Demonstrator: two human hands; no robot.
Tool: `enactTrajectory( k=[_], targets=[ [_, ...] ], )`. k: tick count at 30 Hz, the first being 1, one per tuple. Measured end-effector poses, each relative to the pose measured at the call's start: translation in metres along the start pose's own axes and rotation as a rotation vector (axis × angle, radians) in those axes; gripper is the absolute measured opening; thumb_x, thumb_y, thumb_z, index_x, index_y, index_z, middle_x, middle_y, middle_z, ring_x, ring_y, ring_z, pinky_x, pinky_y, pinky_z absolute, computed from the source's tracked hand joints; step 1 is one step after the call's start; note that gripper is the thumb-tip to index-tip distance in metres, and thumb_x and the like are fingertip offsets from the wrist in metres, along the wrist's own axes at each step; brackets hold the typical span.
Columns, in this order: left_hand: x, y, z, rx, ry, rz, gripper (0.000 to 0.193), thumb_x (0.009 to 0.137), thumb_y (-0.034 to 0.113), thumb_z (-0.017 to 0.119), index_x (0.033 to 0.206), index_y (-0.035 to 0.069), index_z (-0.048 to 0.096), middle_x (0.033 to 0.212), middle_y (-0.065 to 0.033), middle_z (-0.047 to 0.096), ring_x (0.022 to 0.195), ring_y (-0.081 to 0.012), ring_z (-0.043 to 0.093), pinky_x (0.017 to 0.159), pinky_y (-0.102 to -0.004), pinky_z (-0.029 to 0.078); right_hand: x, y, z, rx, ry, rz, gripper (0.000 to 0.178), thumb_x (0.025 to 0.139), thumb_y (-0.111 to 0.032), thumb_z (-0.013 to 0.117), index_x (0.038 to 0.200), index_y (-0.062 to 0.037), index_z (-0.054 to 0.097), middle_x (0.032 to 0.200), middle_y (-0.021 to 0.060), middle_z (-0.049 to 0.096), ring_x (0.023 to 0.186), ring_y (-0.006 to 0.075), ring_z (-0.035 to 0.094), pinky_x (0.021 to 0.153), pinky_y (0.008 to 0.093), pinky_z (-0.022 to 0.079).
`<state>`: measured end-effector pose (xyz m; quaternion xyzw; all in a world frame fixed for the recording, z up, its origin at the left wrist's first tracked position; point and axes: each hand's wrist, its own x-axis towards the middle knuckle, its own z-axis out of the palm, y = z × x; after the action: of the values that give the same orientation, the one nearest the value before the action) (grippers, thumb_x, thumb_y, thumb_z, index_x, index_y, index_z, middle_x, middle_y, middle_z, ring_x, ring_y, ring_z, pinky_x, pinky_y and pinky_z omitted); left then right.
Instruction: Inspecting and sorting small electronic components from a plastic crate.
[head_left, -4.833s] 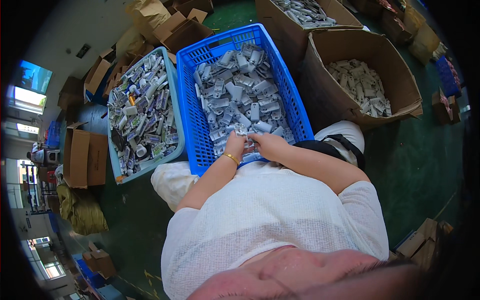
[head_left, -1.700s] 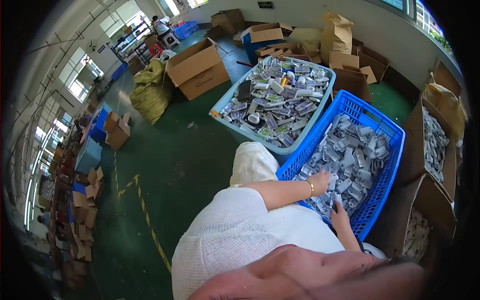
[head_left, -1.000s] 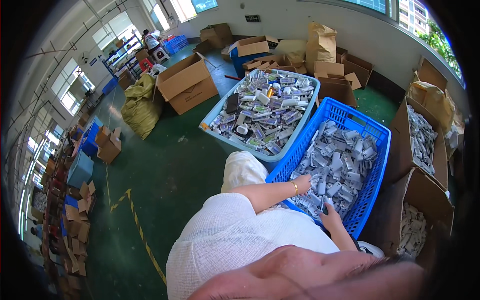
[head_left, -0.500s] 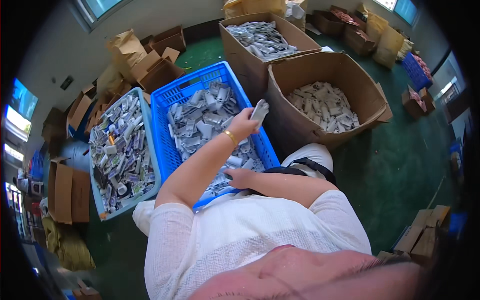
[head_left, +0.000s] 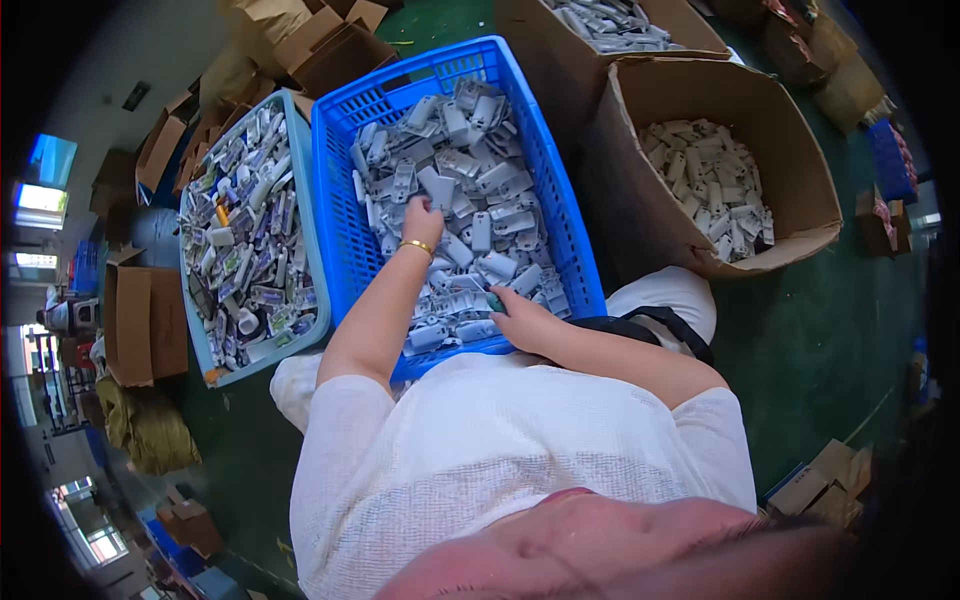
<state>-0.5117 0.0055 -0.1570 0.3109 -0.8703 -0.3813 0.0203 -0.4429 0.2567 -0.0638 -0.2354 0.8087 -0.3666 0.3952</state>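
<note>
A blue slatted crate in front of me holds a heap of white and grey plastic casings. My left hand, with a gold bracelet at the wrist, reaches into the middle of the heap. Its fingers are closed at a white plastic casing. Low over the crate's near right part is my right hand, wrapped round a small green-handled tool. A thin shaft seems to point left from it; its tip I cannot make out.
Left of the crate stands a pale blue tub of mixed plastic parts. An open cardboard box with white casings is at the right, and another carton stands behind it. Empty cartons lie at the far left on the green floor.
My left hand has come back from the crate's right edge, where it held a light-coloured casing, to the heap's middle; that casing has left the hand. The view has shifted.
</note>
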Motion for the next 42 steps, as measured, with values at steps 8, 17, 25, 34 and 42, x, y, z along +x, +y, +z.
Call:
enactTrajectory(
  k=[8, 17, 25, 34, 42],
  targets=[
    [-0.044, -0.067, 0.053, 0.687, -0.362, 0.363, 0.05, 0.072, 0.017, 0.058, 0.12, 0.018, 0.045, 0.127, -0.0132, 0.039, 0.117, -0.0302, 0.038, 0.091, -0.0399, 0.038, 0.008, 0.0, -0.007, 0.178, -0.25, 0.198, 0.048, 0.082, -0.021, 0.051, 0.127, -0.012, 0.036, 0.104, 0.0189, 0.055, 0.088, 0.0286, 0.057, 0.075, 0.0359, 0.045],
    [-0.019, -0.071, 0.067, 1.074, -0.426, 0.832, 0.025, 0.077, 0.018, 0.049, 0.102, 0.019, 0.054, 0.105, -0.0037, 0.049, 0.103, -0.0222, 0.045, 0.082, -0.0406, 0.037, 0.019, -0.004, -0.01, 0.42, -0.36, 0.367, 0.045, 0.082, -0.017, 0.052, 0.125, -0.0133, 0.039, 0.083, 0.0069, 0.054, 0.057, 0.0129, 0.051, 0.053, 0.0284, 0.044],
    [-0.03, -0.065, 0.045, 0.853, -0.444, 0.53, 0.021, 0.074, 0.015, 0.055, 0.095, 0.016, 0.057, 0.101, -0.0057, 0.05, 0.098, -0.0248, 0.049, 0.075, -0.0398, 0.044, 0.02, -0.008, -0.012, 0.458, -0.387, 0.39, 0.045, 0.081, -0.017, 0.052, 0.124, -0.0147, 0.04, 0.082, 0.0058, 0.054, 0.056, 0.0122, 0.05, 0.053, 0.0278, 0.044],
    [-0.076, -0.035, -0.01, -0.644, -0.223, -0.442, 0.031, 0.07, 0.003, 0.061, 0.098, 0.003, 0.048, 0.091, -0.0099, 0.056, 0.078, -0.0193, 0.058, 0.057, -0.0318, 0.05, 0.021, 0.004, -0.002, 0.419, -0.239, 0.234, 0.048, 0.078, -0.02, 0.056, 0.123, -0.0127, 0.04, 0.083, 0.008, 0.056, 0.066, 0.0149, 0.052, 0.057, 0.0284, 0.044],
    [-0.158, 0.002, -0.037, -1.027, -0.344, -0.377, 0.034, 0.073, -0.004, 0.044, 0.107, -0.002, 0.041, 0.099, -0.0147, 0.053, 0.081, -0.0228, 0.059, 0.066, -0.0318, 0.053, 0.01, -0.007, 0.009, -0.05, 0.051, -0.249, 0.044, 0.079, -0.019, 0.051, 0.122, -0.0151, 0.04, 0.102, 0.0183, 0.053, 0.089, 0.0334, 0.054, 0.076, 0.0402, 0.043]
  ],
)
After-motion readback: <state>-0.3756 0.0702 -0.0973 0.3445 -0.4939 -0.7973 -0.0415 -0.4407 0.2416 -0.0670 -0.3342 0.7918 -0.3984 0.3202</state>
